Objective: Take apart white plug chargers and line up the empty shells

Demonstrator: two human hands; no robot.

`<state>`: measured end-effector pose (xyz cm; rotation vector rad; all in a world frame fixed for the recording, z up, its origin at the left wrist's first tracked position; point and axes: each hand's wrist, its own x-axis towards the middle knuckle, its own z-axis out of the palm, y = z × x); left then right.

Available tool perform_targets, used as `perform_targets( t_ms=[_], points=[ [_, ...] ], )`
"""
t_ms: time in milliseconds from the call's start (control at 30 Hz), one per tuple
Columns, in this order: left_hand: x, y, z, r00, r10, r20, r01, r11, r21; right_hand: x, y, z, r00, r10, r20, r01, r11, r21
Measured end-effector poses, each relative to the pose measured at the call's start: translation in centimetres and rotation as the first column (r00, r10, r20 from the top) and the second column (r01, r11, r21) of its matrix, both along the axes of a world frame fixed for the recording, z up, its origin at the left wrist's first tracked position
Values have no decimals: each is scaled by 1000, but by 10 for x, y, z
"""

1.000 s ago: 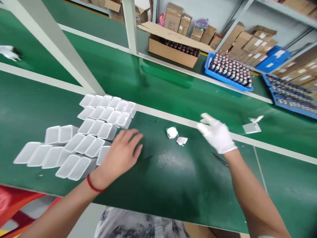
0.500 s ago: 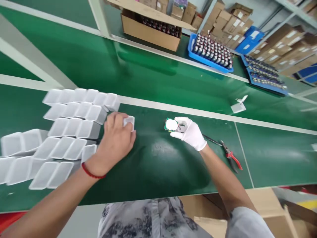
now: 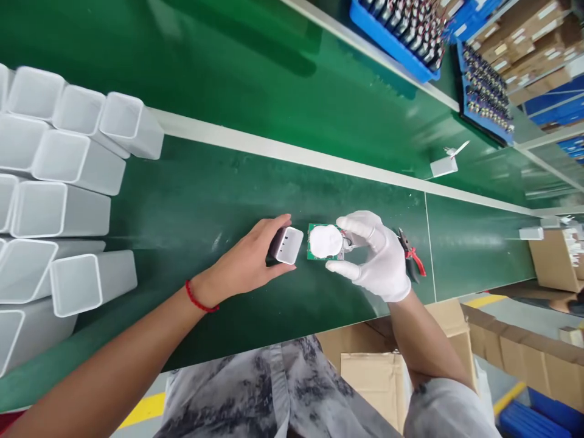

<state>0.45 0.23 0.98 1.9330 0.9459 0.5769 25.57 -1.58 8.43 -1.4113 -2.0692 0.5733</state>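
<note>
My bare left hand (image 3: 249,258), with a red string at the wrist, grips a small white plastic case (image 3: 290,245) between thumb and fingers, its open end turned to the right. Just right of it, a green circuit board with a round white piece (image 3: 325,241) is pinched in my white-gloved right hand (image 3: 376,255). A narrow gap separates case and board. Rows of similar white cases (image 3: 75,157) lie at the left. Red-handled pliers (image 3: 412,255) lie beyond the gloved hand, partly hidden by it.
A blue tray of dark parts (image 3: 396,45) and a second blue tray (image 3: 486,91) stand on the far ledge. Behind the white strip lies a white case with a cable (image 3: 444,166). Open cardboard boxes (image 3: 374,383) are below the table's front edge.
My left hand has carried one case rightward from the rows to beside the board. My gloved hand still holds the board. The camera view has shifted closer and turned.
</note>
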Motion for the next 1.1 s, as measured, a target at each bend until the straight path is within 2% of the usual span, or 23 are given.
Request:
perform_targets(
  t_ms=[100,167,367,633,833,1100],
  points=[
    [-3,4,1,997,-70,-21,70,998,8,-17,7,11,961,105,257,-138,984,116],
    [-3,5,0,997,-82,-17,82,996,25,-26,11,17,921,147,362,-198,974,109],
    [2,3,-10,1000,-15,-10,16,990,137,-43,18,27,776,204,597,-271,962,24],
    [4,2,-12,1000,-28,-11,30,978,209,-56,27,37,623,299,723,-331,938,-102],
    [4,3,-12,999,-33,18,30,987,161,-63,30,35,579,308,755,-375,923,-90],
    [3,3,-12,999,-36,28,30,982,186,-67,31,40,521,335,785,-397,909,-125]
  ],
)
